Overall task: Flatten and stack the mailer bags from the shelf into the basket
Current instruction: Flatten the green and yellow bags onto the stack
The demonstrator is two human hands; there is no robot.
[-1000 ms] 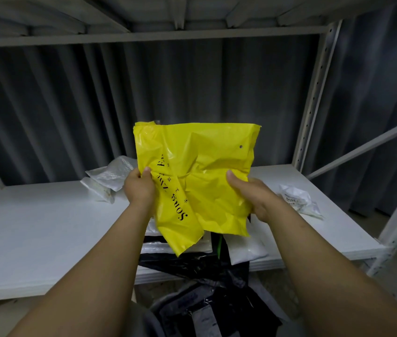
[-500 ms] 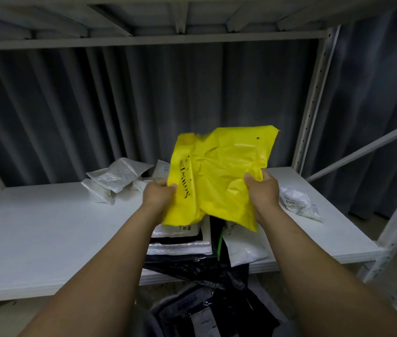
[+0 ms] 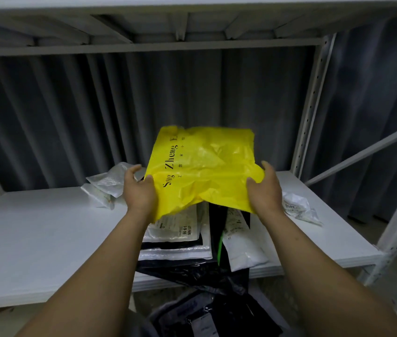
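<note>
One white shelf [image 3: 34, 239] is spanned across the view, and a flat pile of white and black mailer bags [image 3: 175, 239] is laid at its front middle, partly overhanging the edge above dark bags [image 3: 207, 319] lower down. Just above that pile a creased yellow mailer bag [image 3: 204, 166] is held spread out, its left edge gripped by the left hand [image 3: 139, 193] and its right edge by the right hand [image 3: 265, 193], with the fingers [image 3: 269, 167] curled round the plastic. Crumpled clear bags [image 3: 110, 181] are seen at the back left, and a smaller crumpled white bag [image 3: 299, 207] at the right.
</note>
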